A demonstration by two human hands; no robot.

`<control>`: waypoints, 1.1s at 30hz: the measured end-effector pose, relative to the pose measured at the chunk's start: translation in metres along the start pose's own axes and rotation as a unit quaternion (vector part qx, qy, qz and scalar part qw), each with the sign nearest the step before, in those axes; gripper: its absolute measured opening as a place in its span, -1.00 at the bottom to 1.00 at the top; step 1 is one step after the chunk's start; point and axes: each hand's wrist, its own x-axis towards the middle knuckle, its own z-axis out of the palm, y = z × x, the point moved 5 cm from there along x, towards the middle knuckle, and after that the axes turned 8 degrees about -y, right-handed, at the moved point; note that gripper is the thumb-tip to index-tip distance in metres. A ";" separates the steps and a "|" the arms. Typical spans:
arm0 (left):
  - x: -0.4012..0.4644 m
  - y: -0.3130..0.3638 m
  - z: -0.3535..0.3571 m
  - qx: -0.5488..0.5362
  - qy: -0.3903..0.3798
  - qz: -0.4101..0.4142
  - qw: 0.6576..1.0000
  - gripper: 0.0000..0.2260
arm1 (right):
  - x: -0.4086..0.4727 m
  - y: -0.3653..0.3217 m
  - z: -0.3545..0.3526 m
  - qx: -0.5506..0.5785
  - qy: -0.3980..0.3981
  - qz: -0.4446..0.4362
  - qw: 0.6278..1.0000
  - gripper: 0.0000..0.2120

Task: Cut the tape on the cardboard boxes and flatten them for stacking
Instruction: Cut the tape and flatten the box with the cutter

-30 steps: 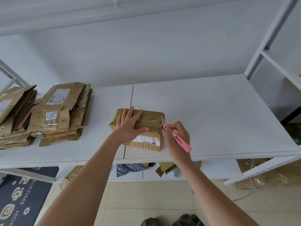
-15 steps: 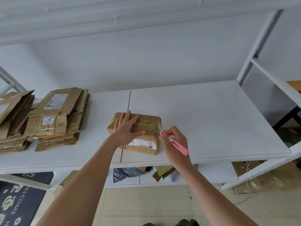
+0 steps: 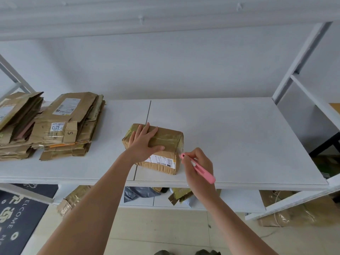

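A small taped cardboard box (image 3: 166, 139) with a shipping label on its near side sits on the white shelf (image 3: 230, 137). My left hand (image 3: 142, 143) lies flat on the box's top, fingers spread, pressing it down. My right hand (image 3: 197, 163) grips a pink utility knife (image 3: 201, 169) like a pen. The knife's tip touches the box's near right corner edge, where the tape runs down.
Two stacks of flattened cardboard (image 3: 68, 126) lie at the shelf's left end. A white upright frame (image 3: 298, 63) rises at the right. Below the shelf lie crumpled tape, a grey bag (image 3: 139, 193) and wrapped parcels (image 3: 287, 210). A dark welcome mat (image 3: 16, 218) covers the floor at left.
The knife tip has slid a little down the box's right corner edge towards me. My left hand stays pressed on the top. The camera has tilted slightly.
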 end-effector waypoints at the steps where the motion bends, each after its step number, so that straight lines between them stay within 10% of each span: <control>1: 0.000 0.000 0.001 -0.004 0.004 -0.003 1.000 -0.26 | -0.002 0.000 0.001 -0.006 0.004 -0.004 1.000 -0.81; 12: 0.003 0.005 -0.002 -0.045 -0.008 -0.021 0.999 -0.25 | 0.038 0.023 -0.055 -0.141 0.058 -0.043 0.987 -0.91; 18: 0.005 0.005 -0.003 -0.044 -0.020 -0.027 0.998 -0.25 | 0.072 0.121 -0.122 -0.497 -0.098 0.112 0.855 -0.70; 25: 0.004 0.004 -0.002 -0.045 -0.023 -0.032 0.998 -0.24 | 0.080 0.168 -0.144 -0.582 -0.228 0.247 0.741 -0.51; 33: 0.002 0.004 0.001 -0.053 -0.015 -0.028 0.998 -0.23 | 0.132 0.033 -0.012 -0.215 -0.191 -0.003 0.958 -0.64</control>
